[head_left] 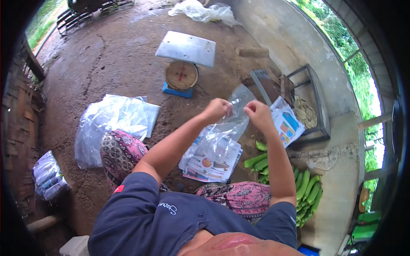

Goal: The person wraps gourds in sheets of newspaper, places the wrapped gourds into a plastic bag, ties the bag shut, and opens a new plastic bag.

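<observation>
A clear plastic bag (222, 128) hangs between my two hands over my lap. My left hand (218, 110) has its fingers closed on the bag's left edge. On the other side, my right hand (259, 114) pinches the upper right edge between thumb and fingers. Under the bag's lower end lies a stack of printed paper sheets (211, 164), between my knees. More printed paper (287, 123) lies just right of my right hand. Green bananas (309, 192) are heaped beside my right arm, partly hidden by it.
A dial scale (181, 74) with a metal platform stands ahead on the dirt floor. Flat clear plastic bags (115, 123) are piled to the left, near a wrapped bundle (49, 177). A wooden frame (322, 106) stands by the right wall. Crumpled plastic sheeting (205, 12) lies far ahead.
</observation>
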A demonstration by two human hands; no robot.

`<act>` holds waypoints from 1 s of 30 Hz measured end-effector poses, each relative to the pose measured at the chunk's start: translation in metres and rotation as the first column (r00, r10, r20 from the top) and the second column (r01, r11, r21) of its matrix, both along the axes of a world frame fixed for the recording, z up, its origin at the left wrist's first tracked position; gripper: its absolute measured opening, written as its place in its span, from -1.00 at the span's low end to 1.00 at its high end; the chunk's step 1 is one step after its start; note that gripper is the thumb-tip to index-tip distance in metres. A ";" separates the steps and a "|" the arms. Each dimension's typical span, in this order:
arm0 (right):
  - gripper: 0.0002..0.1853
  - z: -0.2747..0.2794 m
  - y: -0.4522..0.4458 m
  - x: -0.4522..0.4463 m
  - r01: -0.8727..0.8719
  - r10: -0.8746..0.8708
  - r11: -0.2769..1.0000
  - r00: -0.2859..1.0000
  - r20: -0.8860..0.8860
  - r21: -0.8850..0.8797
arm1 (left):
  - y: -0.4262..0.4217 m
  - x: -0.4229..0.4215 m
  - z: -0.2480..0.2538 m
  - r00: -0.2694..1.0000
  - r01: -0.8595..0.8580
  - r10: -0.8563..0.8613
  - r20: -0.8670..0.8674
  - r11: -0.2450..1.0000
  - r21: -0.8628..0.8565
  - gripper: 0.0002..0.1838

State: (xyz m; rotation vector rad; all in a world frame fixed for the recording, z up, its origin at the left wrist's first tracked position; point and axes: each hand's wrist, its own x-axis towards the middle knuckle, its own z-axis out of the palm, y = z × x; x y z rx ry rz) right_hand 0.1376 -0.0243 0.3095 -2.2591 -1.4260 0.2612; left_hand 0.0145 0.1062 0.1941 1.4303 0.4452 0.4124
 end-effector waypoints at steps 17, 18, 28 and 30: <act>-0.92 -0.026 -0.007 -0.016 0.026 0.083 0.988 0.749 -0.658 0.154 | -0.011 -0.004 0.038 0.999 -0.004 0.015 0.033 0.955 -0.295 -0.63; -0.92 -0.030 -0.010 -0.010 0.025 0.076 0.988 0.780 -0.621 0.152 | -0.010 -0.002 0.034 0.997 0.015 0.019 0.073 0.901 -0.433 -0.62; -0.88 -0.060 -0.042 0.060 -0.055 0.073 0.994 0.976 0.204 -0.090 | 0.003 -0.021 0.062 0.982 0.038 0.135 0.130 0.535 -0.844 -0.66; -0.87 -0.031 -0.026 0.031 -0.187 0.127 0.947 0.965 0.231 0.262 | -0.014 -0.017 0.063 0.992 0.014 0.073 0.103 0.746 -0.665 -0.72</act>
